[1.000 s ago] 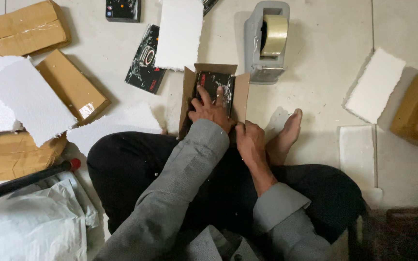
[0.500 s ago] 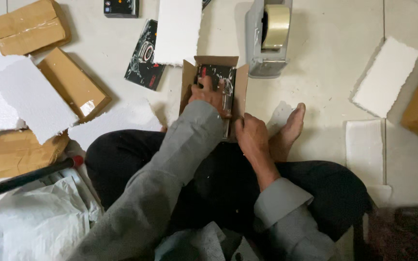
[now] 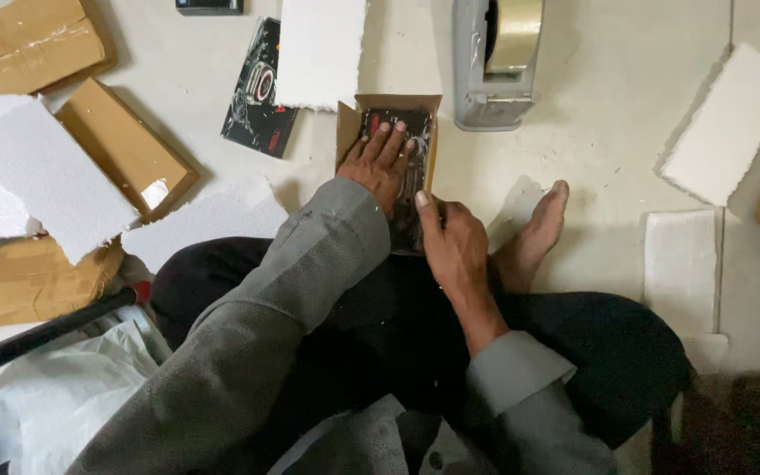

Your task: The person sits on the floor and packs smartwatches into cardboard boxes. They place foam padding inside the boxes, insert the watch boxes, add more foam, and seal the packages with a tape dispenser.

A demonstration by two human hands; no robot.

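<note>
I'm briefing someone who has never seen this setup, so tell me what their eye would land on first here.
At the centre, the left hand presses flat on a dark packet inside a small open cardboard box on the floor, while the right hand steadies the box's near end. Just beyond it, at the top, stands a grey tape dispenser. Torn white foam sheets and brown taped parcels lie scattered around, mostly on the left.

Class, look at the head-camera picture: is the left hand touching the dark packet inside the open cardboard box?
Touching. The head view shows the left hand pressed flat on the dark packet in the open cardboard box, fingers spread across it.
</note>
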